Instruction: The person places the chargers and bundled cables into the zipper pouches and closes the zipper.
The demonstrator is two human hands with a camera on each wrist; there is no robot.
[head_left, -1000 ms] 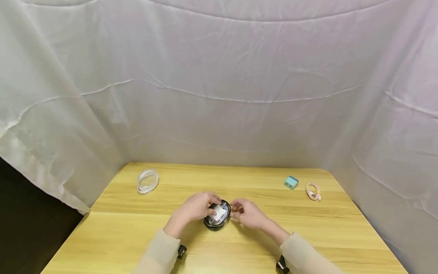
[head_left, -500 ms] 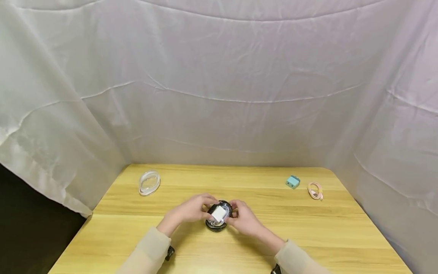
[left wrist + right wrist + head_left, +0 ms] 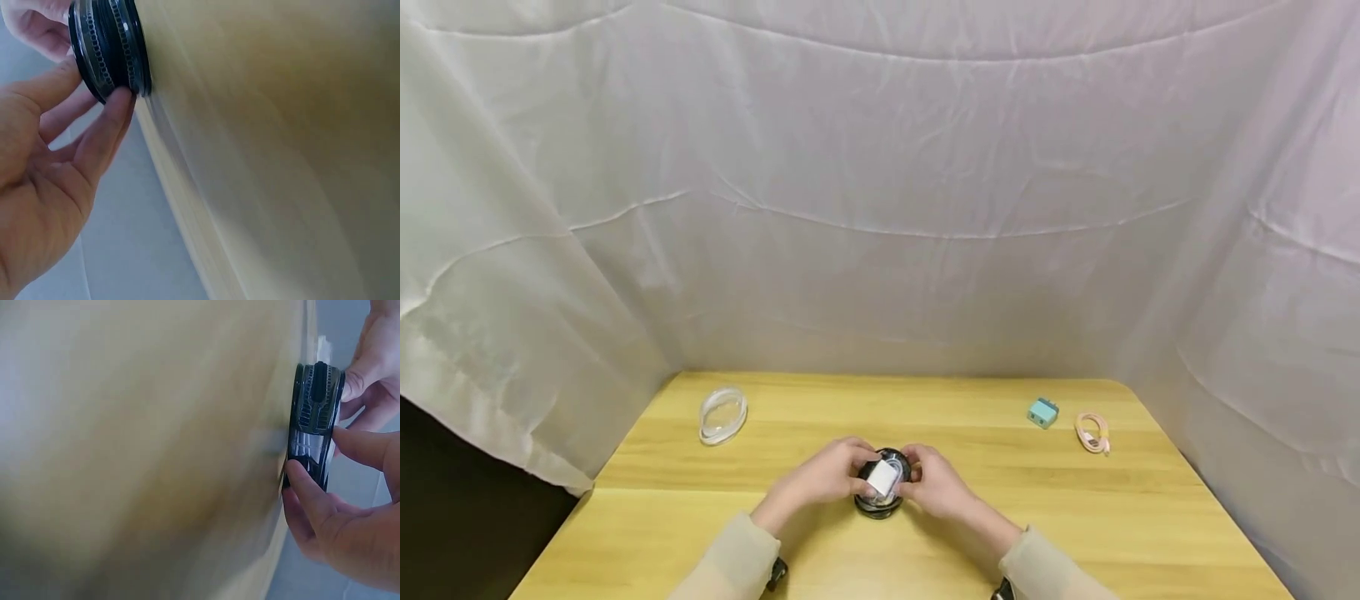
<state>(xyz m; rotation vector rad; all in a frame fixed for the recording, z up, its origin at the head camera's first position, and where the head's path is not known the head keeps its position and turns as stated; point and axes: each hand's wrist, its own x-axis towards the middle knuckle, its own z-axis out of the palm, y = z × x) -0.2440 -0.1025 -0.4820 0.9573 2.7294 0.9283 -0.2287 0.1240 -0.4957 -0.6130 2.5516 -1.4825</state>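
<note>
A small round zippered case [image 3: 880, 507] with black rims lies on the wooden table between both hands. A white block-shaped charger [image 3: 882, 476] and a pale coiled cable [image 3: 897, 477] show in its middle; whether a clear lid covers them I cannot tell. The left hand [image 3: 829, 478] grips the case's left side, thumb near the charger. On the opposite side the right hand [image 3: 942, 485] holds the rim between thumb and fingers. Zipper teeth [image 3: 100, 50] run along the case's side in the left wrist view; the right wrist view shows its zippered edge [image 3: 317, 394].
A white coiled cable [image 3: 707, 429] lies at the back left of the table [image 3: 1075, 533]. A teal two-port charger [image 3: 1042, 412] and a pink coiled cable [image 3: 1081, 432] lie at the back right. Pale curtains [image 3: 880, 292] surround the table's back and sides.
The right hand has moved in from just beside the case to hold its right side. The left hand's fingers have shifted left, uncovering more of the white charger.
</note>
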